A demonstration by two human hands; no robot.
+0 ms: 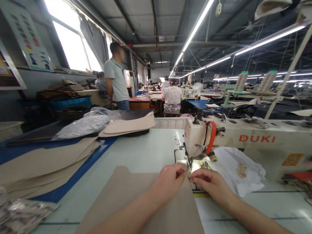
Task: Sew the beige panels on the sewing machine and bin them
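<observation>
A beige flat panel [136, 195] lies on the sewing table under my left forearm, its right edge running up to the sewing machine [197, 136]. My left hand [170, 178] rests over that edge, thumb and forefinger pinched together just left of the lit needle area. Close beside it on the right, my right hand [211, 182] is pinched too, fingertips pointing at the left hand's. Whatever the fingertips hold is too small to make out. Right of the needle, a white plastic bag [234, 182] lies spread out with small gold-coloured metal pieces [241, 170] on it.
Stacked beige panels [48, 162] lie on a blue surface at left. Behind them are a clear plastic bag [85, 123] and more beige pieces [129, 125]. A shiny plastic packet [26, 211] sits at the near left. One person [118, 78] stands beyond; another [172, 96] sits farther back.
</observation>
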